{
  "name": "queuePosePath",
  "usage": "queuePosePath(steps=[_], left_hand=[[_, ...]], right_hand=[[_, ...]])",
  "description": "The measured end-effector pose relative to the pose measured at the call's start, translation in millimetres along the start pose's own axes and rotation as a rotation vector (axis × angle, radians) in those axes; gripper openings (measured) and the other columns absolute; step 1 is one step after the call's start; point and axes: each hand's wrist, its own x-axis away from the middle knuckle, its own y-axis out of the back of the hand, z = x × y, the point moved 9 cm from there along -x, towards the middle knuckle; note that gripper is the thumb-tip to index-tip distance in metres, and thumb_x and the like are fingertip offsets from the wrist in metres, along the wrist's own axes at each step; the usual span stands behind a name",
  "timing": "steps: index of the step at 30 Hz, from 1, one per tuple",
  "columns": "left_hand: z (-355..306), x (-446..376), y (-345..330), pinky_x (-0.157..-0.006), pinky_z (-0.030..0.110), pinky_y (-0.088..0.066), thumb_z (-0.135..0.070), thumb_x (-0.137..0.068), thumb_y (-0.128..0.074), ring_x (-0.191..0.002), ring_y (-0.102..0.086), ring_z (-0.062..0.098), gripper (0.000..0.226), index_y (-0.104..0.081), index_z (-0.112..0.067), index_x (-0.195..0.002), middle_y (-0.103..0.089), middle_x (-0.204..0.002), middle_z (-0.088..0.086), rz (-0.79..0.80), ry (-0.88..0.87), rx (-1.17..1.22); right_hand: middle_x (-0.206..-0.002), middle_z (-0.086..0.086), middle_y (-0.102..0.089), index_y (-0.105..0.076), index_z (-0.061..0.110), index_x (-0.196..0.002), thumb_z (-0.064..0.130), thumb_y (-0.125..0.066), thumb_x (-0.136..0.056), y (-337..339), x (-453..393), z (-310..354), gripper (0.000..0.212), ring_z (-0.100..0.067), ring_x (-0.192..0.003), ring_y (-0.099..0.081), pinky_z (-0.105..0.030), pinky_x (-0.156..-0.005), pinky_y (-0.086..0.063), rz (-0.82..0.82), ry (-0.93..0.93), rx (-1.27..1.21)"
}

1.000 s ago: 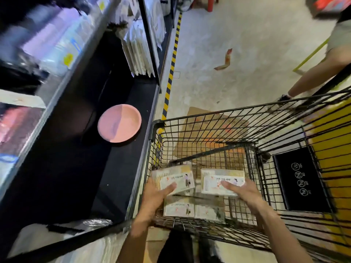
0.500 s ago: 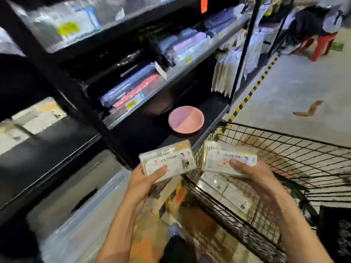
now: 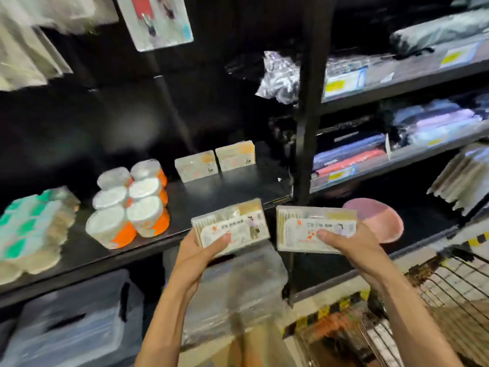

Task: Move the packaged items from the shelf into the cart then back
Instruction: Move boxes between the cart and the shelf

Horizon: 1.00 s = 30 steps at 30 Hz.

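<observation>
My left hand grips one clear rectangular pack with a white label, thumb on top. My right hand grips a second pack of the same kind beside it. Both packs hover at the front edge of the black shelf. Two more such packs stand upright at the back of that shelf. A corner of the wire cart shows at the lower right.
Orange tubs with white lids stand in a cluster on the shelf's left, next to green-and-white packs. A black upright post divides the bays. A pink round plate lies on the lower right shelf. Clear bins sit below.
Both hands lifted the two packs out of the cart and carried them left, up to the shelf's front edge. The view turned from the cart to the shelves.
</observation>
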Motion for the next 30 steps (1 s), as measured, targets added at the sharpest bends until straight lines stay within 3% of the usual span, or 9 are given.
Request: queuePosePath(steps=[2,6,12,18,22,26,30], left_hand=[[-3.2,-20.4,24.2,-0.081,0.024,-0.055,-0.01,-0.072,-0.076,-0.103,-0.067,0.017,0.048,-0.061,-0.009,-0.117,-0.071,-0.111,0.002,-0.03,-0.026,-0.008],[1.3,-65.7,65.7,-0.08,0.025,-0.055,-0.009,-0.075,-0.077,-0.104,-0.067,0.017,0.049,-0.058,-0.009,-0.12,-0.07,-0.113,0.004,-0.088,-0.051,-0.068],[14.7,-125.9,97.1,-0.082,0.024,-0.054,-0.016,-0.072,-0.082,-0.102,-0.065,0.01,0.056,-0.053,-0.012,-0.12,-0.067,-0.114,-0.001,-0.164,-0.052,-0.132],[31.3,-177.0,99.3,-0.084,0.025,-0.054,-0.01,-0.071,-0.082,-0.106,-0.063,0.012,0.061,-0.047,-0.009,-0.122,-0.064,-0.117,0.002,-0.173,-0.057,-0.138],[45.7,-198.5,99.8,-0.091,0.035,-0.053,-0.006,-0.072,-0.081,-0.11,-0.061,0.015,0.06,-0.046,-0.011,-0.121,-0.062,-0.121,0.006,-0.158,-0.039,-0.131],[53.5,-209.9,101.4,-0.093,0.037,-0.053,-0.003,-0.073,-0.079,-0.113,-0.061,0.015,0.061,-0.046,-0.012,-0.124,-0.061,-0.124,0.007,-0.167,-0.033,-0.146],[54.7,-225.4,108.5,-0.088,0.047,-0.055,-0.029,-0.064,-0.085,-0.11,-0.062,0.019,0.07,-0.053,-0.011,-0.124,-0.063,-0.12,0.008,-0.247,-0.082,-0.255]], right_hand=[[-0.099,-0.002,-0.075,-0.063,0.009,-0.115,0.021,-0.081,-0.058,-28.1,-20.6,7.9,0.061,-0.016,-0.091,-0.071,-0.021,-0.069,-0.057,0.033,0.005,-0.009],[-0.107,-0.007,-0.072,-0.062,0.009,-0.117,0.028,-0.091,-0.056,-71.5,-59.4,16.0,0.071,-0.022,-0.099,-0.069,-0.034,-0.083,-0.057,0.066,0.042,0.004],[-0.102,-0.001,-0.074,-0.063,0.014,-0.113,0.016,-0.082,-0.059,-118.7,-102.1,27.5,0.057,-0.018,-0.097,-0.07,-0.028,-0.08,-0.058,0.05,0.091,0.019],[-0.102,-0.002,-0.073,-0.059,0.013,-0.115,0.01,-0.083,-0.064,-136.2,-148.3,18.9,0.056,-0.017,-0.096,-0.07,-0.026,-0.078,-0.057,0.043,0.058,0.065],[-0.105,-0.003,-0.072,-0.059,0.014,-0.116,0.011,-0.085,-0.065,-137.4,-179.5,4.9,0.057,-0.018,-0.1,-0.069,-0.035,-0.086,-0.055,0.048,0.027,0.095],[-0.108,-0.004,-0.072,-0.058,0.015,-0.118,0.013,-0.086,-0.064,-137.0,-205.1,-4.5,0.061,-0.019,-0.102,-0.068,-0.042,-0.091,-0.054,0.066,-0.001,0.109],[-0.109,-0.003,-0.071,-0.057,0.015,-0.12,0.012,-0.085,-0.065,-138.2,-223.5,-3.5,0.062,-0.017,-0.102,-0.068,-0.036,-0.088,-0.055,0.079,0.002,0.123]])
